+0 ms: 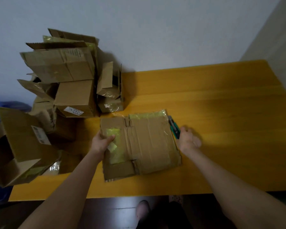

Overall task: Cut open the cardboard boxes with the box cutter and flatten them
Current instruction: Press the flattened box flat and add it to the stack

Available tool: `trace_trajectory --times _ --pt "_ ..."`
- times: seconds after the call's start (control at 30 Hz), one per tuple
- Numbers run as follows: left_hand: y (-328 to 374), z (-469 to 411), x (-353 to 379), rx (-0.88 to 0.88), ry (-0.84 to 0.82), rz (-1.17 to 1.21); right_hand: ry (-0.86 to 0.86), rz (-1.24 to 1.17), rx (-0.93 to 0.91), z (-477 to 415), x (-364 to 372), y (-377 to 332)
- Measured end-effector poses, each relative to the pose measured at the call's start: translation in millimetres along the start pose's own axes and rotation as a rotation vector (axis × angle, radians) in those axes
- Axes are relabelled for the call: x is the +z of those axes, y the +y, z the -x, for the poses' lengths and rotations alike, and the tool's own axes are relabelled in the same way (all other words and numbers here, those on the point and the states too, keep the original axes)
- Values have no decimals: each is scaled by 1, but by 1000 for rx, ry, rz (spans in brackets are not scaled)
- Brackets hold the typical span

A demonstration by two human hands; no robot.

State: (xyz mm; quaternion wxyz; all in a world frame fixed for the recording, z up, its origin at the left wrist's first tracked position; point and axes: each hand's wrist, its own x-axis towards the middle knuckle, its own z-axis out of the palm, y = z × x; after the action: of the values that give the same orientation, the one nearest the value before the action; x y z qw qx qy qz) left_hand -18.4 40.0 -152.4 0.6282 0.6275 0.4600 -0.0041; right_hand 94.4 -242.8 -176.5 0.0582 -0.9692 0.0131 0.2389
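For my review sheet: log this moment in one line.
left hand grips flattened box, left edge | right hand holds box cutter at box's right edge | box pile at table's left

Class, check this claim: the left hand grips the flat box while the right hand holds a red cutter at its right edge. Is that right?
No. The head view shows the cutter is green, not red. The left hand does grip the flat box, and the right hand holds the cutter at its right edge.
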Motion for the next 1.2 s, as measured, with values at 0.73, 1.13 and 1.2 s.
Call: trace_trajectory --times 0.73,1.13,1.2 --pt "-51 -42 98 702 -53 -1452 58 274 -600 -25 48 -67" --pt "-51 -45 99 678 -46 -1451 194 214 -578 -34 67 -66" --pt "-50 -44 99 699 -39 -1425 187 230 -582 -33 65 -67"
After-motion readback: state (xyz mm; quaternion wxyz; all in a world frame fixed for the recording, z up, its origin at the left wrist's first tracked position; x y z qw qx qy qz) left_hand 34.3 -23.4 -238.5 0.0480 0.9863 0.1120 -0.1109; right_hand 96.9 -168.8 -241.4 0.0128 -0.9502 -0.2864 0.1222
